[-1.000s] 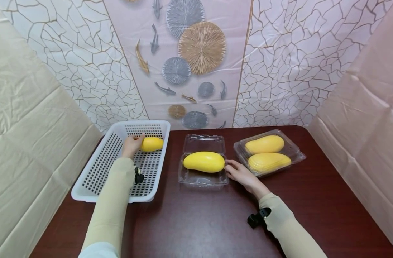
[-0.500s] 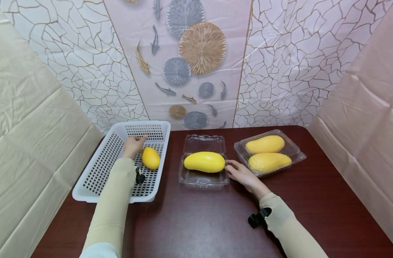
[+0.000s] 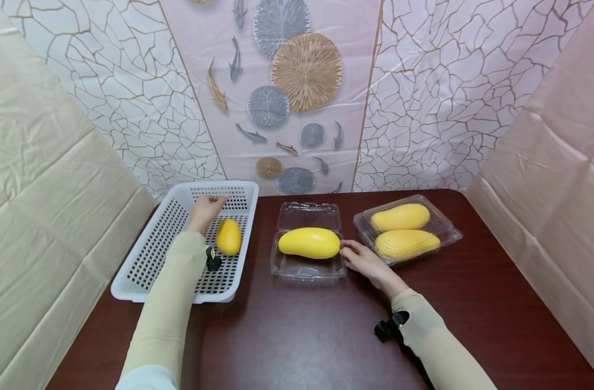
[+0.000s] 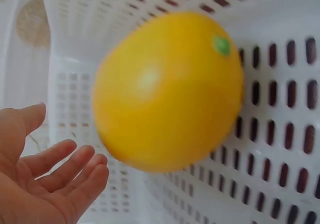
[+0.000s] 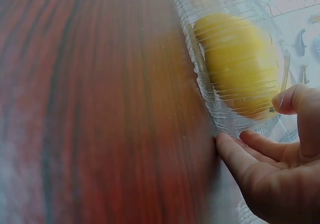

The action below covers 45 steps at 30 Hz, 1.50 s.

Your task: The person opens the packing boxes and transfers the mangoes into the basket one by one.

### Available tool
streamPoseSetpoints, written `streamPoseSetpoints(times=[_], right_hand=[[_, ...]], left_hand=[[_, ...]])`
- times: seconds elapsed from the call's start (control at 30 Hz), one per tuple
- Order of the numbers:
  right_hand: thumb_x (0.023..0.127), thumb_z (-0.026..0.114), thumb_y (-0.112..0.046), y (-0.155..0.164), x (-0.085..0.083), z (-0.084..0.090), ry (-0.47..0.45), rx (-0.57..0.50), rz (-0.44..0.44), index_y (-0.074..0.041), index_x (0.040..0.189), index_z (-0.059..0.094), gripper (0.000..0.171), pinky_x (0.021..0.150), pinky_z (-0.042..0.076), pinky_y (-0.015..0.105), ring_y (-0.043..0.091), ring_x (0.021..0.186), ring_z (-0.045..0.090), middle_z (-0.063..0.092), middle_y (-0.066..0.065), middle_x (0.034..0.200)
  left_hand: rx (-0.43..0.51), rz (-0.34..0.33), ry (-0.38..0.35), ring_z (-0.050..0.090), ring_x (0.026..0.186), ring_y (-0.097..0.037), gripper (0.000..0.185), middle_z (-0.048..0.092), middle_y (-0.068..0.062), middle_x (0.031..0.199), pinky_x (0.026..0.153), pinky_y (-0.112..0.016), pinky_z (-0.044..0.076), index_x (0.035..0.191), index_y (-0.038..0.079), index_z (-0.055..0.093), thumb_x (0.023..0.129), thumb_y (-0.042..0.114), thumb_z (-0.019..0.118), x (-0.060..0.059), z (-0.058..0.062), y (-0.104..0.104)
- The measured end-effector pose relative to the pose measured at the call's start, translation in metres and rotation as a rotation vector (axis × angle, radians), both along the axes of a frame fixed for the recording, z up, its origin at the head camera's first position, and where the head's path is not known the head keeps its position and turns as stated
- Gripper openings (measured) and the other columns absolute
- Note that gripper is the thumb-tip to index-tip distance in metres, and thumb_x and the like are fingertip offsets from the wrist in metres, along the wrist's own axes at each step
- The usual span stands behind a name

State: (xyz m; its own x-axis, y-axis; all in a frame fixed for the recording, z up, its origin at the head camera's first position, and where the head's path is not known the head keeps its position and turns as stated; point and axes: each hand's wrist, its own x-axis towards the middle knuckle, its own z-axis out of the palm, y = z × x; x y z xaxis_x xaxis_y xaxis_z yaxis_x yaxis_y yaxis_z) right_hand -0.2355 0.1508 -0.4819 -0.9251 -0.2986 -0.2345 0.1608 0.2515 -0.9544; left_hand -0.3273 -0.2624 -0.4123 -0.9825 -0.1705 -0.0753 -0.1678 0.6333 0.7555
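Observation:
In the head view, my left hand (image 3: 203,213) is over the white perforated basket (image 3: 123,287), holding nothing. Its fingers are loosely extended in the left wrist view. A yellow mango (image 3: 228,237) lies in the basket just right of this hand; its green stem spot (image 4: 221,45) shows up close. My right hand (image 3: 367,262) pinches the right edge of an open clear plastic clamshell (image 3: 307,271), thumb (image 5: 286,101) at the rim and fingers along the outer wall. One larger yellow mango (image 3: 309,243) lies crosswise in that clamshell, its lid folded back behind.
Right of the hand, a closed clear clamshell (image 3: 446,230) sits at an angle with two mangoes (image 3: 400,217) inside. All stand on a dark red-brown table (image 3: 297,336). Patterned cloth (image 3: 287,81) hangs behind, and beige cloth panels (image 3: 53,216) flank both sides.
My left hand let go of the mango, which swung from lying crosswise to pointing lengthwise in the basket. That hand then rose slightly away from it. The right hand stayed in place.

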Motion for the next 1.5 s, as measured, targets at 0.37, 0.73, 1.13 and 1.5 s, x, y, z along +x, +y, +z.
streamPoseSetpoints(times=[0.37,0.73,1.13,1.5], right_hand=[[0.107,0.046,-0.024,0.004,-0.005,-0.003,-0.006,0.008,-0.020,0.006,0.154,0.028,0.058,0.112,0.038,0.047,0.039,0.143,0.035,0.029,0.028,0.158],[0.107,0.045,-0.023,0.005,-0.006,-0.002,-0.004,0.001,-0.023,0.005,0.154,0.029,0.057,0.112,0.038,0.047,0.037,0.143,0.036,0.031,0.028,0.156],[0.107,0.045,-0.020,0.002,-0.001,-0.002,-0.002,-0.035,-0.006,0.008,0.153,0.029,0.056,0.113,0.036,0.048,0.039,0.143,0.035,0.032,0.031,0.155],[0.108,0.044,-0.023,0.002,0.000,-0.003,0.007,-0.007,0.002,0.005,0.153,0.031,0.055,0.112,0.038,0.047,0.038,0.142,0.037,0.033,0.028,0.155]], left_hand=[[-0.098,-0.155,0.119,0.055,0.124,-0.037,0.060,0.057,-0.022,0.138,0.103,-0.051,0.046,0.141,-0.001,0.053,0.101,0.045,0.057,-0.014,0.049,0.052],[-0.158,-0.416,0.086,0.056,0.124,-0.034,0.061,0.057,-0.017,0.140,0.100,-0.049,0.048,0.148,0.006,0.048,0.101,0.045,0.058,-0.007,0.067,0.119],[-0.197,-0.706,0.016,0.056,0.125,-0.029,0.058,0.058,-0.013,0.138,0.101,-0.043,0.048,0.145,0.011,0.052,0.099,0.044,0.063,0.007,0.056,0.166],[-0.255,-0.872,-0.077,0.053,0.130,-0.029,0.061,0.056,-0.016,0.142,0.106,-0.043,0.044,0.146,0.012,0.052,0.094,0.037,0.071,0.023,0.038,0.185]])
